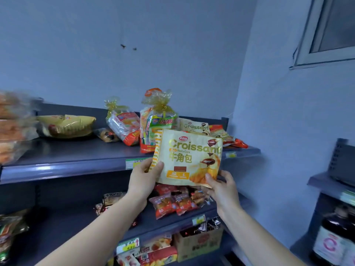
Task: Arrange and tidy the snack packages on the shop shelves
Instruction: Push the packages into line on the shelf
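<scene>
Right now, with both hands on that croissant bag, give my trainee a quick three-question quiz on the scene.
1. True or false: the left hand and right hand both grip the held croissant bag.
2. Where is the second croissant bag? A) on the top shelf, behind the held one; B) in a cardboard box; C) on the floor.
3. What colour are the small packs on the shelf below the held bag?
Key: 1 true; 2 A; 3 red.

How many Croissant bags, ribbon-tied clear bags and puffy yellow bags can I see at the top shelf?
Croissant bags: 2 (held Croissant bag, shelved Croissant bag)
Ribbon-tied clear bags: 2 (left ribbon bag, right ribbon bag)
Puffy yellow bag: 1
Total: 5
</scene>
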Demonstrator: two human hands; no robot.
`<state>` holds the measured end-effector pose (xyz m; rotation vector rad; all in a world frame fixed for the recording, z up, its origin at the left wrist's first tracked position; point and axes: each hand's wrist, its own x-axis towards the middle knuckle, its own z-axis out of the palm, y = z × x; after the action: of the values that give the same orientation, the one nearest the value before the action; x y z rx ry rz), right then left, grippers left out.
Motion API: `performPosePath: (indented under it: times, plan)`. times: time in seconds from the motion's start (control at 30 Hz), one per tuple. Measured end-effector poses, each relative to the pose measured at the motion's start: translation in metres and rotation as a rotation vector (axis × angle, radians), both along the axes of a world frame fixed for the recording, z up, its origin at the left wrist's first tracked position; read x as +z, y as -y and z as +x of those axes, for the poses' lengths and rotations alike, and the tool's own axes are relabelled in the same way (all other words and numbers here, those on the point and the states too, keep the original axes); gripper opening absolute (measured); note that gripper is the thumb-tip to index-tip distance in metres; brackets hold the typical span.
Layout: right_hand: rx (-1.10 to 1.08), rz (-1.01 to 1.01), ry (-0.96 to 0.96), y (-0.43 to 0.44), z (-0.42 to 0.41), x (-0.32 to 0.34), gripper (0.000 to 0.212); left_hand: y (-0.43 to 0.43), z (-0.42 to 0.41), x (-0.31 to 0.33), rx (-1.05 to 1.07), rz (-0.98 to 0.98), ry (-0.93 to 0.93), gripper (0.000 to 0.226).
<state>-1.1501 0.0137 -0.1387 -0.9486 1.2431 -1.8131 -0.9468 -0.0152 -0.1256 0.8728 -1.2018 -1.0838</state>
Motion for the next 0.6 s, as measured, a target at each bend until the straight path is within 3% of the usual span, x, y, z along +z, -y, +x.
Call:
performPosePath:
  times: [0.13, 0.23, 0.33, 0.6]
  plan:
    - [-0.048, -0.009, -0.005, 0.023, -0.060, 0.008, 0.019, 0.035, -0.058, -0.007, 0.058, -0.092, 0.238, 0.018]
    - [-0.090, 0.010, -0.005, 0.045, -0.094, 0.010, 0.019, 0.056, -0.095, -0.007, 0.108, -0.091, 0.369, 0.051]
    - [-0.096, 0.026, 0.035, 0.071, -0.116, 0.013, 0.019, 0.072, -0.119, -0.002, 0.141, -0.210, 0.483, 0.079]
    - [-0.026, 0.068, 0.070, 0.177, -0.164, 0.031, 0.023, 0.160, -0.166, 0.014, 0.426, -0.390, 0.894, 0.061]
